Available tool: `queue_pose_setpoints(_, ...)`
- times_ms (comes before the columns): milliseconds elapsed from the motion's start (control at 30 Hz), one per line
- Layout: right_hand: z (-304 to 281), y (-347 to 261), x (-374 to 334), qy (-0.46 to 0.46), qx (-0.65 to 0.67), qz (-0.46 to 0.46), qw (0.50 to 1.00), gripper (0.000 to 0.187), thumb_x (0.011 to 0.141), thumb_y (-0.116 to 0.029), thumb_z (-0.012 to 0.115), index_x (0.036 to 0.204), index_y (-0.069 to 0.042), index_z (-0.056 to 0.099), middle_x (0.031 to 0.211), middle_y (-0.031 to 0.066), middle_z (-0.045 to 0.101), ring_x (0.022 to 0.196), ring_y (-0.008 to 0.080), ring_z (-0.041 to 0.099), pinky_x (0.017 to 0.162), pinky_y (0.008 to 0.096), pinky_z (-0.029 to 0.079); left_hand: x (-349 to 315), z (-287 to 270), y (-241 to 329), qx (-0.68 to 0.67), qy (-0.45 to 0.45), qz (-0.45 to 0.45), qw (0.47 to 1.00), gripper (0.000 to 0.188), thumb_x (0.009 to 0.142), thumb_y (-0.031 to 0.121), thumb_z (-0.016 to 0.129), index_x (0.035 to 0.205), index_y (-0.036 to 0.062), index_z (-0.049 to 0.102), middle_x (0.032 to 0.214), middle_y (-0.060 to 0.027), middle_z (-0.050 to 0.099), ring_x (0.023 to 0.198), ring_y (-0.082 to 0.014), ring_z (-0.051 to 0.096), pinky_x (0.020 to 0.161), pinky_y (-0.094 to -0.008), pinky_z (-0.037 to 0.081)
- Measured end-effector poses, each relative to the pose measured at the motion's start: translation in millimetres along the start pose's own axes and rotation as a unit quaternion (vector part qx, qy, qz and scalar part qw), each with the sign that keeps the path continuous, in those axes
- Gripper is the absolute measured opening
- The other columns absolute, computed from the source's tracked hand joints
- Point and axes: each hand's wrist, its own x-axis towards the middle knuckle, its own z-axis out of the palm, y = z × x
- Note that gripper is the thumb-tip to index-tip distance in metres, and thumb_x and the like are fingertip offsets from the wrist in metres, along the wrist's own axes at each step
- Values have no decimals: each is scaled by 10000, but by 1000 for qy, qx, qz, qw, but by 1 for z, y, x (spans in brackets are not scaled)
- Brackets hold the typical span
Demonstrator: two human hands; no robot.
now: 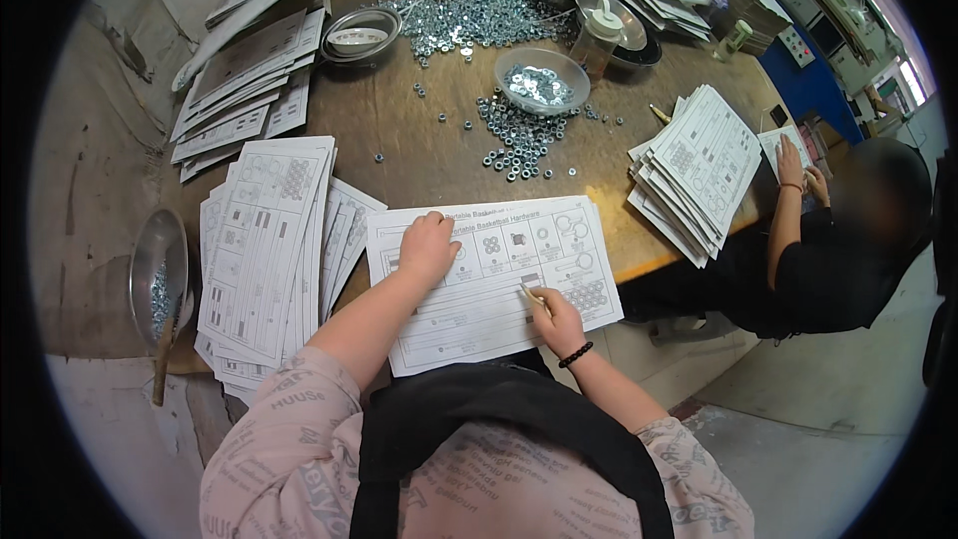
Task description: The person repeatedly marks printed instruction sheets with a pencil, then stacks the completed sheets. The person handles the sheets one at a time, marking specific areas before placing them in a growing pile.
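On the worktop [419, 155], just below the nuts [519, 140], my left hand [427, 248] lies flat pinning the sheet [494, 279] steady while my right hand [555, 319] pinches a stick [531, 296].

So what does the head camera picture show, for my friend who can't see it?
A person's left hand presses flat on a printed sheet on a round wooden table, while the right hand holds a small stick-like tool on it. Shiny metal nuts and more paper stacks lie around.
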Motion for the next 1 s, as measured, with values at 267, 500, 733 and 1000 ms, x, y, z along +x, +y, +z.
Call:
queue_pose_setpoints(267,-3,-4,-15,8,35,-40,999,233,800,-115,523,1013,-30,561,879,130,621,790,239,611,697,307,467,-4,-55,13,-110,-69,-88,988,356,672,255,688,925,30,577,960,-141,581,919,-292,542,781,-376,434)
queue_pose_setpoints(500,-9,-8,-11,24,108,-52,992,232,805,-89,522,1023,-21,558,906,113,611,807,201,588,721,278,453,-29,-134,-74,-169,181,-166,954,408,717,248,653,1039,12,572,1052,-162,581,970,-277,552,826,-334,424)
queue_pose_setpoints(733,-9,-10,5,39,59,-57,996,225,816,-111,529,1025,-29,542,799,94,598,611,150,560,569,275,448,-146,-202,-274,-67,326,-294,896,295,832,258,523,953,-1,596,836,-142,623,774,-237,586,707,-323,432)
queue_pose_setpoints(1000,-1,-5,29,20,-7,-63,998,229,796,-137,538,1003,-42,558,803,126,605,682,242,577,624,305,449,-77,-111,-173,-24,310,-196,930,479,713,135,621,1162,28,493,1145,-157,520,1072,-301,476,915,-363,368)
